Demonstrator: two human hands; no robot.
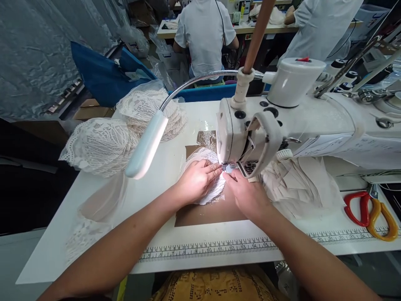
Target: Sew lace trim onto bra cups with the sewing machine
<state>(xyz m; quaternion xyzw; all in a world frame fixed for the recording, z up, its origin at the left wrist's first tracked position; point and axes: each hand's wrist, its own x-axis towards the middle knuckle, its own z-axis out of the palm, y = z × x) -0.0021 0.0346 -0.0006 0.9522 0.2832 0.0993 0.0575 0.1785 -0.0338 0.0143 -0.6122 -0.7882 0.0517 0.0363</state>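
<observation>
A white lace bra cup (209, 197) lies under the presser foot (228, 167) of a white sewing machine (250, 125). My left hand (199, 177) rests over the cup, fingers pressed together and gripping its edge at the foot. Close to the needle area, my right hand (246, 190) pinches the cup's edge from the right with thumb and forefinger. The exact edge between my fingertips is partly hidden. A brown patch (200, 217) covers the table beneath the cup.
Stacked lace cups (103, 144) lie at the left, with a sheer lace-edged piece (103, 200) in front. A lamp (147, 144) arches over the table. Beige fabric pieces (297, 184) and scissors (371, 211) lie right; a ruler strip (219, 250) runs in front. Two people work beyond.
</observation>
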